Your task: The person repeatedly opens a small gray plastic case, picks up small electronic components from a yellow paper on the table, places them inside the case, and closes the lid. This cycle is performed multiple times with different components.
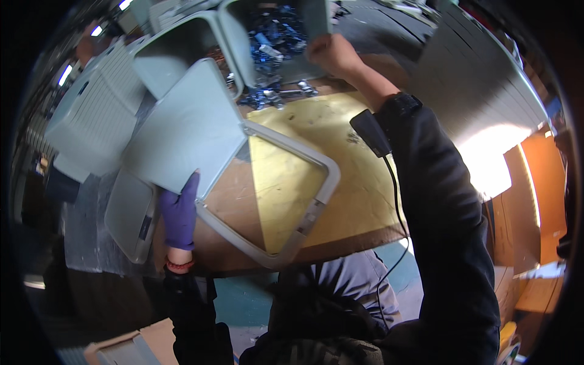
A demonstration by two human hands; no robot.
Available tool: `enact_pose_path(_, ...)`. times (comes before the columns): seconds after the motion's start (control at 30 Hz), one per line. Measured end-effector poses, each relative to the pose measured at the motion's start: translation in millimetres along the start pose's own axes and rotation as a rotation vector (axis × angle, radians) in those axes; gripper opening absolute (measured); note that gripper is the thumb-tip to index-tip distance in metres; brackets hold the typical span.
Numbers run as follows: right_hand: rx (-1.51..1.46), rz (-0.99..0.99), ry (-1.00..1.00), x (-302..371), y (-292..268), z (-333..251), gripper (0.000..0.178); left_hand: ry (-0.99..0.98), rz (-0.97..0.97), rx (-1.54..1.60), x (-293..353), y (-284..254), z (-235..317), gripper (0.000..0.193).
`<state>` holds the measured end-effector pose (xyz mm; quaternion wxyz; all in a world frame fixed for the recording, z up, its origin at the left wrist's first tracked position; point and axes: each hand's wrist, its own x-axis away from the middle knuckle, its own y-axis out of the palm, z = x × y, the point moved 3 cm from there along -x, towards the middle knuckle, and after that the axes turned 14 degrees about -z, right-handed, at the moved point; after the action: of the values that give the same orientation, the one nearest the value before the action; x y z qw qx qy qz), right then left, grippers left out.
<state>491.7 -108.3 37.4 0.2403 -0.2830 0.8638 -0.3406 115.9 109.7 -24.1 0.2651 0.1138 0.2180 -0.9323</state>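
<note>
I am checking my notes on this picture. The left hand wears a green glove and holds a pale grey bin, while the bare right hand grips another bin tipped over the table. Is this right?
Not quite: the head view shows the glove on the left hand is purple, not green. The rest stands: it holds the pale grey bin, and the bare right hand grips another bin tipped over the table.

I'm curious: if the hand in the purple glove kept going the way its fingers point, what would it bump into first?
The left hand points up the picture and already rests on the grey tilted bin, so it would press into the bin's side first, though depth is unclear.
</note>
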Motion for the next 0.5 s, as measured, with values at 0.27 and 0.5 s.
enact_pose_path(0.27,0.691,-0.593,0.151,-53.6,54.5,16.2,0.044,0.096,-0.025,-0.123,-3.8,-2.5,3.3,0.021)
enact_pose_path(0.5,0.47,-0.316,-0.056,-44.1,30.7,4.0,0.036,0.181,0.105,-0.481,-7.1,-4.1,11.7,0.022)
